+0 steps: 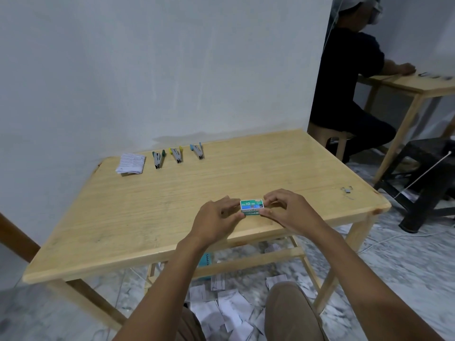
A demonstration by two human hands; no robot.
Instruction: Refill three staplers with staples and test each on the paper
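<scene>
The big light wooden table (172, 205) fills the middle. Your hands are close together over its near side. Your left hand (216, 221) pinches the left end of the small green cardboard box of staples (251, 206), and your right hand (290, 212) pinches the right end. At the far left lies a pile of white printed paper (131, 163). Just right of it, in a row, lie a grey stapler with green ends (158, 159), a grey stapler with yellow ends (176, 155) and a grey stapler with blue ends (198, 151), well apart from the box. A few loose grey staples (347, 190) lie near the right edge.
</scene>
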